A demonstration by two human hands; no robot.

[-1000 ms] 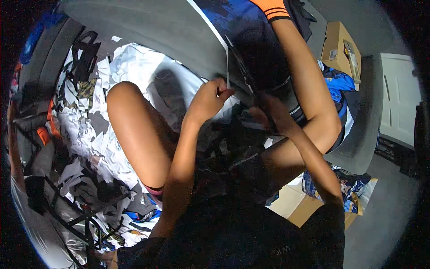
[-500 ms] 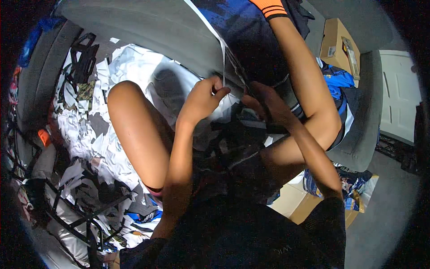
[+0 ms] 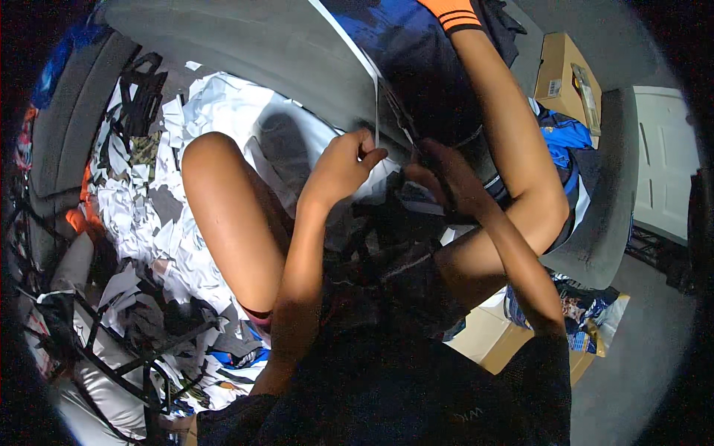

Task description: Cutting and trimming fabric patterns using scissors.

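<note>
My left hand point(image 3: 343, 165) is closed, thumb and fingers pinching the lower end of a narrow white strip point(image 3: 376, 111) that runs up along the edge of dark navy-and-blue fabric point(image 3: 394, 44). Just right of it, my shadowed right hand point(image 3: 446, 178) grips what looks like a pair of dark scissors point(image 3: 405, 119), blades angled up beside the strip. The fabric lies under my raised right leg point(image 3: 491, 97), whose foot wears an orange sock point(image 3: 450, 13). My bent left knee point(image 3: 216, 163) is left of my hands.
White scraps point(image 3: 149, 208) cover much of the left side, with tangled black straps point(image 3: 123, 364) below. Grey cushions point(image 3: 193, 33) surround me. A cardboard box point(image 3: 558, 67) sits upper right above blue fabric point(image 3: 565, 130). An open carton point(image 3: 506, 346) lies lower right, near a white panel point(image 3: 662, 156).
The scissors and my right hand shifted slightly upward and left, then stayed near there. My left hand moved only slightly, still pinching the strip.
</note>
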